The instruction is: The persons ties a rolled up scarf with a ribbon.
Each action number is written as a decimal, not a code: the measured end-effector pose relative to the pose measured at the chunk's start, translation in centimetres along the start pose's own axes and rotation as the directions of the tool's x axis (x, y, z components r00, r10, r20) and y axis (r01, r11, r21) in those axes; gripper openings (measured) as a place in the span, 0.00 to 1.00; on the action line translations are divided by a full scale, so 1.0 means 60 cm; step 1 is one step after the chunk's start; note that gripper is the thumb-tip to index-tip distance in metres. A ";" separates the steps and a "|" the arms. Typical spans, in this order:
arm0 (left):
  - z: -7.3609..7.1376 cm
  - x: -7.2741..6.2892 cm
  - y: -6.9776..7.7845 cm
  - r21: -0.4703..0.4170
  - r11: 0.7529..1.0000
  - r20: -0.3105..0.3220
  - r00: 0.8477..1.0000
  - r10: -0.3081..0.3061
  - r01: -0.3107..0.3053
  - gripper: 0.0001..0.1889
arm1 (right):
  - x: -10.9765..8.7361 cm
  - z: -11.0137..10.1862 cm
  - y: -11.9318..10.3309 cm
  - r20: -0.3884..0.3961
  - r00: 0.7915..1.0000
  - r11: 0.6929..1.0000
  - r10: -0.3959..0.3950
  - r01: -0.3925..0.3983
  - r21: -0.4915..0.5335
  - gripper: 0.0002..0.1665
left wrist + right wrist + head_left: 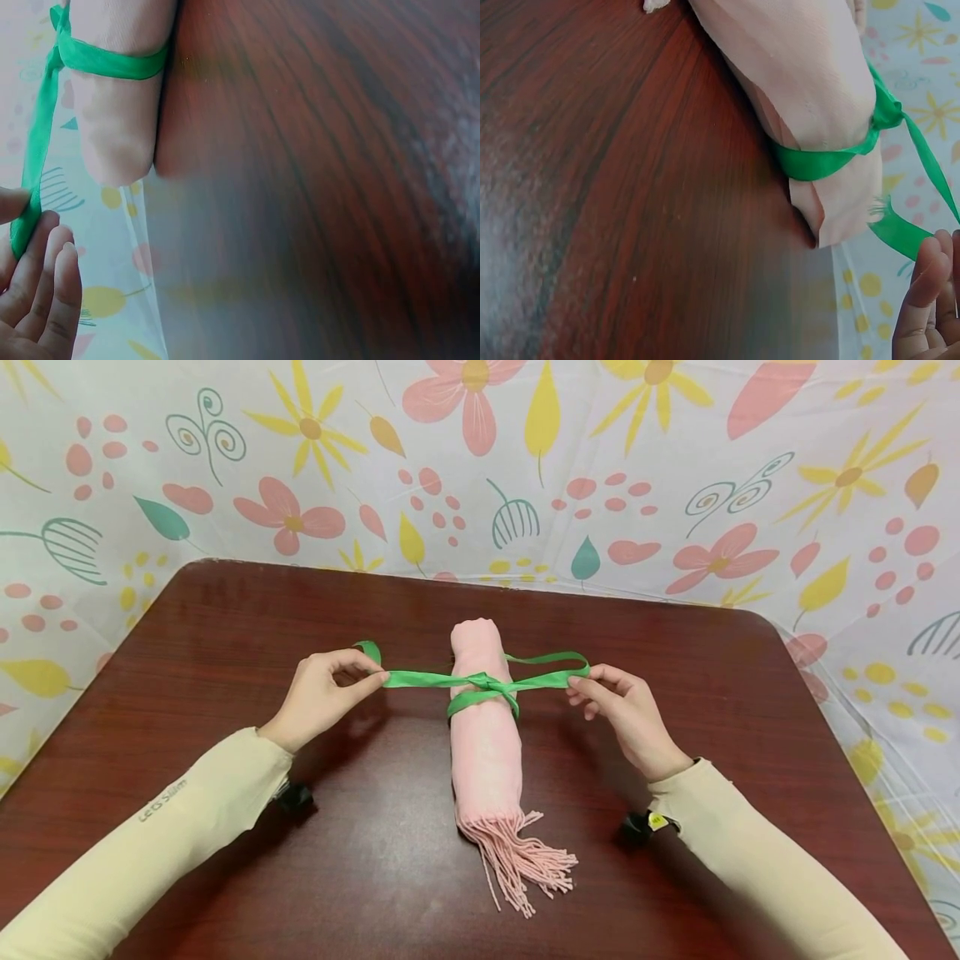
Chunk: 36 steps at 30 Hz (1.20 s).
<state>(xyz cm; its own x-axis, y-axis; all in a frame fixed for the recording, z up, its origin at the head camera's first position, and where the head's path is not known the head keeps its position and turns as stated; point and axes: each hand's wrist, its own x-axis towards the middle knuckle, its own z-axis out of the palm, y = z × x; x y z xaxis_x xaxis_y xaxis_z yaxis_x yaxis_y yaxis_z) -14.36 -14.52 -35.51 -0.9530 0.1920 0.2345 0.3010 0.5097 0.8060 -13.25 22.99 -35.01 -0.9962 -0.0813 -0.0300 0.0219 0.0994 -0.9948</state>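
Note:
A rolled pink scarf (486, 747) lies lengthwise on the table, its fringe (525, 864) spread toward the near side. Round its upper half runs a green ribbon (480, 697), crossed in a knot on top. My left hand (322, 693) pinches one ribbon end between thumb and fingers, left of the roll; a short tail curls up behind the fingers. On the other side, my right hand (622, 714) pinches the second end, whose loose tail loops back toward the roll. Both lengths stretch out nearly straight from the knot. In the right wrist view, the tail's tip (881, 210) looks frayed.
The dark red-brown wooden table (360, 877) has rounded far corners. Behind it hangs a white cloth (480, 485) printed with flowers and leaves, which also covers the right side. Small black wrist cameras (296, 799) sit under both cream sleeves (180, 827).

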 end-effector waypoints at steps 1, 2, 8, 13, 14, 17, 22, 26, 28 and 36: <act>-0.001 0.000 -0.001 0.006 1.000 0.000 1.000 0.003 -0.003 0.04 | 0.000 -0.002 0.000 0.000 1.000 1.000 0.003 -0.003 -0.001 0.08; -0.002 -0.001 -0.001 0.010 1.000 0.000 1.000 0.006 -0.006 0.04 | -0.001 -0.003 0.000 0.001 1.000 1.000 0.005 -0.005 0.000 0.07; -0.007 -0.003 -0.006 0.036 0.999 -0.002 1.000 0.016 -0.016 0.04 | -0.005 -0.013 0.000 -0.001 1.000 1.000 0.021 -0.021 -0.007 0.06; -0.012 -0.005 -0.013 0.067 0.998 -0.005 1.000 0.008 -0.008 0.03 | -0.009 -0.021 0.002 -0.005 0.999 0.999 0.042 -0.042 -0.024 0.07; -0.013 -0.005 -0.013 0.070 0.998 -0.005 1.000 0.005 -0.004 0.03 | -0.010 -0.022 0.003 -0.005 0.999 0.999 0.046 -0.046 -0.026 0.07; -0.016 -0.007 -0.017 0.076 0.997 -0.002 1.000 0.002 -0.002 0.03 | -0.011 -0.025 0.005 -0.007 0.998 0.997 0.055 -0.056 -0.046 0.07; -0.021 -0.011 -0.020 0.081 0.997 -0.007 1.000 -0.010 0.011 0.04 | -0.011 -0.030 0.007 -0.008 0.998 0.997 0.056 -0.057 -0.045 0.07; -0.025 -0.013 -0.022 0.085 0.996 -0.013 1.000 -0.024 0.025 0.05 | -0.012 -0.037 0.007 -0.016 0.998 0.998 0.053 -0.054 -0.042 0.08; -0.027 -0.013 -0.023 0.085 0.996 -0.015 1.000 -0.027 0.028 0.05 | -0.013 -0.041 0.007 -0.016 0.999 0.998 0.050 -0.051 -0.040 0.08; -0.034 -0.014 -0.026 0.102 0.994 -0.021 0.999 -0.024 0.026 0.04 | -0.018 -0.052 0.007 -0.024 0.998 0.996 0.061 -0.063 -0.058 0.08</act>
<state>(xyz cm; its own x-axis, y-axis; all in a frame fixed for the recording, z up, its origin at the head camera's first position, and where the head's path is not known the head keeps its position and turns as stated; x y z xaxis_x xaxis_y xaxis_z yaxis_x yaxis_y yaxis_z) -14.07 -17.17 -35.85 -0.9605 0.1620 0.2264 0.2781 0.5971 0.7524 -12.44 26.18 -35.09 -0.9948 -0.0511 -0.0886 0.0793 0.1616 -0.9837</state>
